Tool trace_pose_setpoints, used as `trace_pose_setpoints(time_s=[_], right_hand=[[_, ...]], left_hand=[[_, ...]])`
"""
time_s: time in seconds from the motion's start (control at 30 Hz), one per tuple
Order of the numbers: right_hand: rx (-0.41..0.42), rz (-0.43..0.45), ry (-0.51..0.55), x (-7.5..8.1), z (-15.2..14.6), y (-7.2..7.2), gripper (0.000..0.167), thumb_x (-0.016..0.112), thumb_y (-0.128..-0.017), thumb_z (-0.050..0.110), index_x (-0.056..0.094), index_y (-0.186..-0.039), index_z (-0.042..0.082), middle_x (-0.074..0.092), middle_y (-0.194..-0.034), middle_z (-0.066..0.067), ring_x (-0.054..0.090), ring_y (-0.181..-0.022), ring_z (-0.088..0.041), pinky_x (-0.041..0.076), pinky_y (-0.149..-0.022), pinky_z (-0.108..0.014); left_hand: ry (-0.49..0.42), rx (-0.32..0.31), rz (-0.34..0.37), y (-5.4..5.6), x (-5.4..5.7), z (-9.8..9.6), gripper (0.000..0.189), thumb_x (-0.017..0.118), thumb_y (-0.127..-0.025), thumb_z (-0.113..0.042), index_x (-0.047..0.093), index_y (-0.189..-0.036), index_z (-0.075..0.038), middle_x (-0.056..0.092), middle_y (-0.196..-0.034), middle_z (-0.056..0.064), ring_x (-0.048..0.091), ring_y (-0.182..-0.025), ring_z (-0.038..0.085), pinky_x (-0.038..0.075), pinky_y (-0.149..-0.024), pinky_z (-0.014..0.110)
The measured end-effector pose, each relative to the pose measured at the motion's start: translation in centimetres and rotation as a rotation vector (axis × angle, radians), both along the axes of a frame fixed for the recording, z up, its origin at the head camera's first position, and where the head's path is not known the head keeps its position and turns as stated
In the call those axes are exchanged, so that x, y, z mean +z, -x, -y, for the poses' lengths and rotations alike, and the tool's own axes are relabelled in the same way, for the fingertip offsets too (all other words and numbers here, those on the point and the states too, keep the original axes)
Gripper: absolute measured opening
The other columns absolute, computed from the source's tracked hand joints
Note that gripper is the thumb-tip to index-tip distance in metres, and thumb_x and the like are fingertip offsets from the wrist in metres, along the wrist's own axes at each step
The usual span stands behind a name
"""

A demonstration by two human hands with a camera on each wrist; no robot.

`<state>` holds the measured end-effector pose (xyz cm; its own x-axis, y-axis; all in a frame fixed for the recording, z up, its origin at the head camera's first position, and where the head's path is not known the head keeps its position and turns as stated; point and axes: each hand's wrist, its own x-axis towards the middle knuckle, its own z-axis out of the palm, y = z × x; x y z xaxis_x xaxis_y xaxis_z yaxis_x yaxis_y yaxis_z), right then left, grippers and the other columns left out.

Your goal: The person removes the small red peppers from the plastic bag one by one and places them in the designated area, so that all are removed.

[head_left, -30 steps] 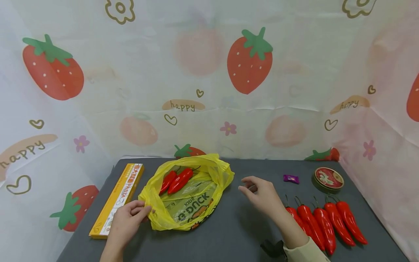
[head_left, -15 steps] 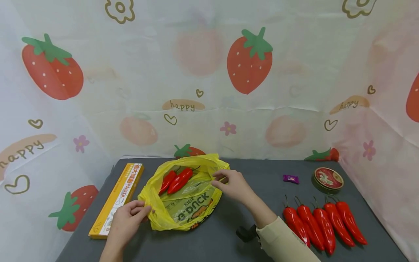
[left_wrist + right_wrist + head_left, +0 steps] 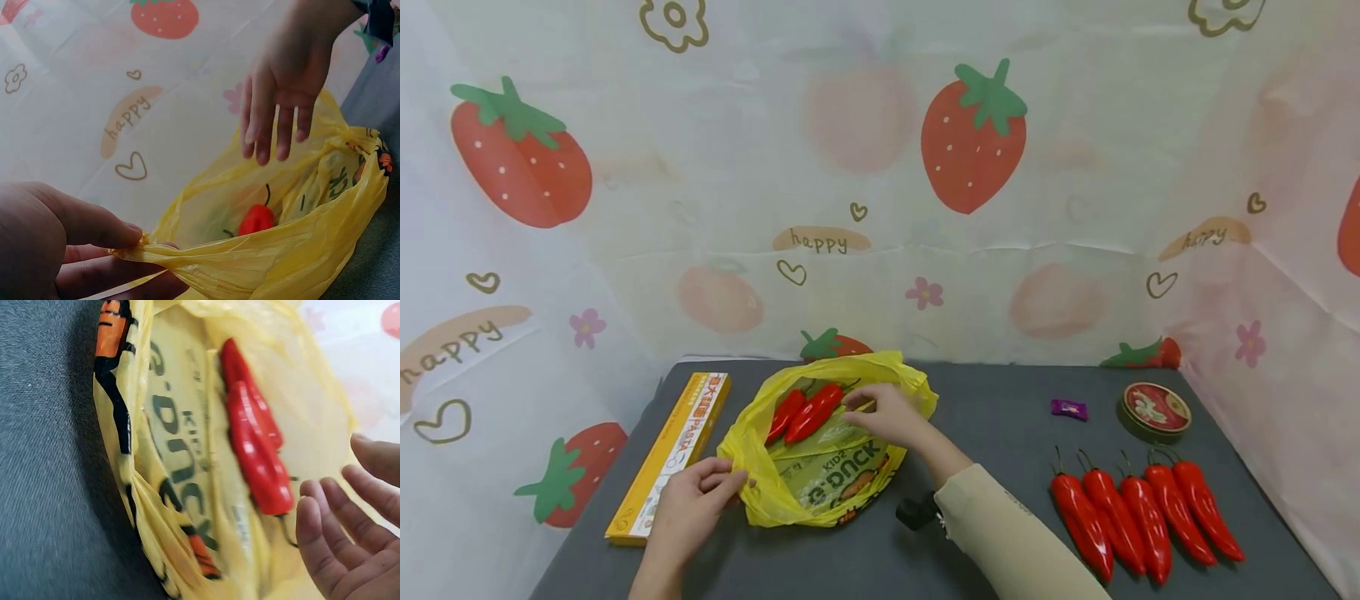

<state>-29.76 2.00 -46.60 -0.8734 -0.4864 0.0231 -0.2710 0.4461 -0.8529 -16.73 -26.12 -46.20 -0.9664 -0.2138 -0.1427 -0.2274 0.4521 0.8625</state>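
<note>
A yellow plastic bag lies with its mouth spread wide, "G.DUCK" printed on it. Inside rest two red chili peppers, the nearer one beside the other. My left hand pinches the bag's left rim between thumb and fingers, as the left wrist view shows at the gathered edge. Over the bag's right side hovers my right hand, holding nothing. In the right wrist view its loosely bent fingers are apart from the chili peppers.
On the right of the dark table lie several red chili peppers in a row. Behind them are a purple wrapped candy and a round tin. A yellow pasta box lies left of the bag.
My right hand has moved left from the gap between bag and chili row to over the bag's mouth. The left hand has kept its place on the rim.
</note>
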Motion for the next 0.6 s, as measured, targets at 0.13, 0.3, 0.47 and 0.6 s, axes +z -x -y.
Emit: trace_pose_setpoints(time_s=[0.13, 0.3, 0.47, 0.6], right_hand=[[-0.008, 0.123, 0.084, -0.7, 1.3, 0.8, 0.034, 0.07, -0.097, 0.023, 0.068, -0.125, 0.005, 0.068, -0.119, -0.009, 0.069, -0.101, -0.036, 0.059, -0.084, -0.047], [-0.08, 0.219, 0.124, -1.6, 2.9, 1.9, 0.035, 0.071, -0.096, 0.021, 0.067, -0.129, 0.009, 0.062, -0.133, -0.009, 0.067, -0.101, -0.038, 0.057, -0.088, -0.051], [-0.09, 0.213, 0.114, -2.3, 5.2, 3.1, 0.047, 0.071, -0.095, 0.016, 0.06, -0.14, 0.012, 0.053, -0.145, -0.013, 0.066, -0.089, -0.04, 0.058, -0.077, -0.046], [-0.066, 0.134, -0.029, -2.8, 6.3, 3.8, 0.061, 0.074, -0.092, 0.015, 0.05, -0.149, 0.015, 0.046, -0.153, -0.013, 0.065, -0.099, -0.033, 0.056, -0.08, -0.04]], left_hand=[[0.007, 0.001, -0.004, -0.1, -0.1, 0.0, 0.032, 0.071, -0.095, -0.024, 0.069, -0.114, 0.002, 0.079, -0.093, 0.008, 0.071, -0.08, 0.011, 0.06, -0.071, 0.027], [0.01, 0.005, -0.002, -0.3, -0.1, -0.2, 0.029, 0.07, -0.095, -0.022, 0.069, -0.112, 0.002, 0.079, -0.092, 0.007, 0.071, -0.079, 0.012, 0.06, -0.072, 0.028], [0.031, -0.003, -0.011, -0.3, 0.1, -0.2, 0.028, 0.071, -0.095, -0.023, 0.07, -0.111, 0.001, 0.079, -0.092, 0.007, 0.07, -0.079, 0.013, 0.058, -0.07, 0.025], [0.022, -0.003, -0.009, -0.2, 0.1, -0.2, 0.03, 0.071, -0.095, -0.023, 0.068, -0.112, 0.001, 0.079, -0.093, 0.007, 0.071, -0.08, 0.011, 0.06, -0.072, 0.027]])
